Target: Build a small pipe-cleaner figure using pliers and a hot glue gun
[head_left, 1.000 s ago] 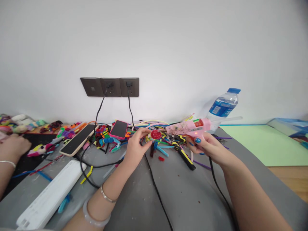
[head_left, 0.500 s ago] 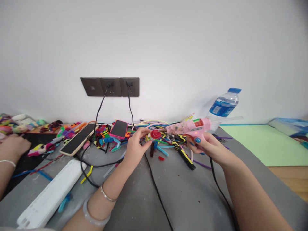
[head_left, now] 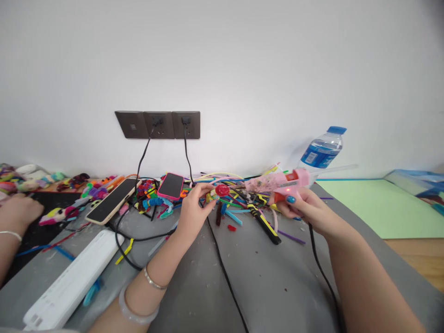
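Note:
Between the thumb and fingers of my left hand (head_left: 197,208) is a small fuzzy pipe-cleaner piece (head_left: 222,190), red at its right end and yellowish where the fingers pinch it. My right hand (head_left: 308,208) grips a pink hot glue gun (head_left: 277,182) by its handle, with an orange light glowing on its side. The gun's nozzle points left, a short way right of the red end. A clear glue stick (head_left: 336,170) juts from the gun's back. Loose pipe cleaners (head_left: 236,203) lie beneath both hands, beside a yellow-and-black utility knife (head_left: 265,224).
A white power strip (head_left: 74,282) and two phones, one cream-cased (head_left: 113,201), one pink-cased (head_left: 171,186), lie left. Black cords cross the grey table (head_left: 256,286). A water bottle (head_left: 322,148) leans by the wall. Another person's hand (head_left: 21,212) rests far left. Green sheet (head_left: 367,203) at right.
My right hand has drawn the glue gun slightly right, widening the gap between its nozzle and the red end. My left hand has shifted slightly left, still pinching the piece.

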A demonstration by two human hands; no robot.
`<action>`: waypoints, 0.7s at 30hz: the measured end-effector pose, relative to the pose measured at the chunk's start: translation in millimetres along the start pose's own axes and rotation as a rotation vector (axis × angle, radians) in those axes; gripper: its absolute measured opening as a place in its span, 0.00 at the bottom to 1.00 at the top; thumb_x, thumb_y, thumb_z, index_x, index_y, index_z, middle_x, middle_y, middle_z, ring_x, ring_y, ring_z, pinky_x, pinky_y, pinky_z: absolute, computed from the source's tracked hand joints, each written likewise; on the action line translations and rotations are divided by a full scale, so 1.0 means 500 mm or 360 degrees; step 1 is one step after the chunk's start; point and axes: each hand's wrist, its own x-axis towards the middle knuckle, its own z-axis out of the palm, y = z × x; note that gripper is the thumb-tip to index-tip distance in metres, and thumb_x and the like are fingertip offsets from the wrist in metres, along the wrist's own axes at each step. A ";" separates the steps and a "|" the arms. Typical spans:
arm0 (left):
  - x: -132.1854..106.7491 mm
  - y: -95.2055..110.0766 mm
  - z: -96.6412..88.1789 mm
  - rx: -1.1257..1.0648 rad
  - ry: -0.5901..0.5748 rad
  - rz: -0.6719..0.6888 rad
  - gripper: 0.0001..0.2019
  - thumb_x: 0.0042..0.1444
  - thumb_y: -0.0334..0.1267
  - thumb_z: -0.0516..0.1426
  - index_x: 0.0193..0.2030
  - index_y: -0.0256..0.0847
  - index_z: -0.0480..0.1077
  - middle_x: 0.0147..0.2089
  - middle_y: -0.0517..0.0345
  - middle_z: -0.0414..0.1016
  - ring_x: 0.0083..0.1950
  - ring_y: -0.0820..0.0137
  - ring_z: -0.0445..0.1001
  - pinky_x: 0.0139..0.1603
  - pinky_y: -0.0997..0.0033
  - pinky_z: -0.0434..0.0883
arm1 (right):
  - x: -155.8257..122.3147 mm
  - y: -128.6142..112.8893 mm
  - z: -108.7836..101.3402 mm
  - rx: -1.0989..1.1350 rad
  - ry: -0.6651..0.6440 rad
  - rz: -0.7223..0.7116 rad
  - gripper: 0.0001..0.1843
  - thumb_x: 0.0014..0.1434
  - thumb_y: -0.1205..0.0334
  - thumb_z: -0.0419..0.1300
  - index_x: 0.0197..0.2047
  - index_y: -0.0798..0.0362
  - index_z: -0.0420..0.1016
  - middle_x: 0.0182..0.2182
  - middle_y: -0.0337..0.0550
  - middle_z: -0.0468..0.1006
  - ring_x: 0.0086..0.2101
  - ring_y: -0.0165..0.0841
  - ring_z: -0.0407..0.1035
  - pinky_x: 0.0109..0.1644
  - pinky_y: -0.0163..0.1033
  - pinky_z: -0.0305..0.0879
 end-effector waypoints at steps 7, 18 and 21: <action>-0.001 -0.004 0.001 0.0040 -0.0030 -0.0052 0.14 0.51 0.29 0.63 0.42 0.44 0.65 0.44 0.57 0.80 0.48 0.65 0.81 0.50 0.65 0.76 | -0.007 -0.022 -0.023 0.0574 0.0667 -0.0096 0.22 0.61 0.36 0.54 0.41 0.46 0.70 0.14 0.29 0.49 0.18 0.28 0.39 0.27 0.41 0.42; -0.001 -0.008 0.006 0.0109 -0.0158 -0.0105 0.12 0.52 0.36 0.62 0.38 0.44 0.62 0.40 0.57 0.81 0.42 0.64 0.82 0.42 0.69 0.74 | -0.243 0.035 -0.040 0.0805 0.1298 0.0397 0.09 0.58 0.52 0.61 0.34 0.47 0.70 0.20 0.30 0.49 0.17 0.26 0.37 0.16 0.35 0.43; -0.001 -0.011 0.007 0.0091 -0.0182 -0.0097 0.12 0.51 0.37 0.62 0.38 0.44 0.62 0.38 0.58 0.81 0.40 0.64 0.82 0.40 0.69 0.74 | -0.301 0.048 -0.040 0.0758 0.1310 0.0549 0.11 0.56 0.50 0.63 0.34 0.48 0.71 0.18 0.30 0.51 0.16 0.25 0.41 0.14 0.33 0.47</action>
